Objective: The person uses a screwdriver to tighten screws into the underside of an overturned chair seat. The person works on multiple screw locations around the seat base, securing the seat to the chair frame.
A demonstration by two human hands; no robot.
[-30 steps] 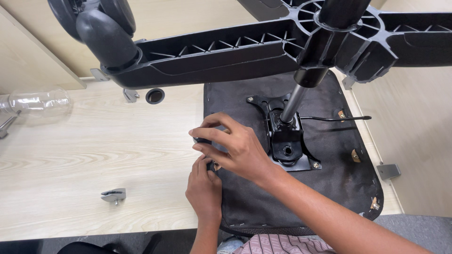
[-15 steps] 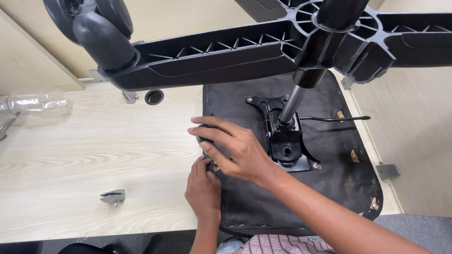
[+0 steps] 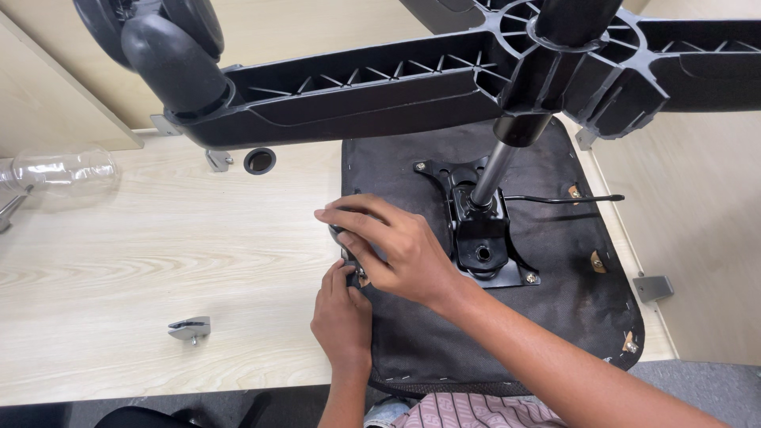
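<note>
head view: right hand (image 3: 396, 250) and left hand (image 3: 342, 313) grip a dark part (image 3: 342, 235) at the seat underside (image 3: 444, 341) edge.

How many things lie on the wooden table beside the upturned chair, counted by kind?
Clear plastic bottle: 1
Black round cap: 1
Small metal brackets: 2
Total: 4

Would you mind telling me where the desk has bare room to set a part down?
Free: the light wood desk between the clear bottle, metal bracket and seat underside. Crowded: around both hands, left and right, by the mechanism plate.
</note>
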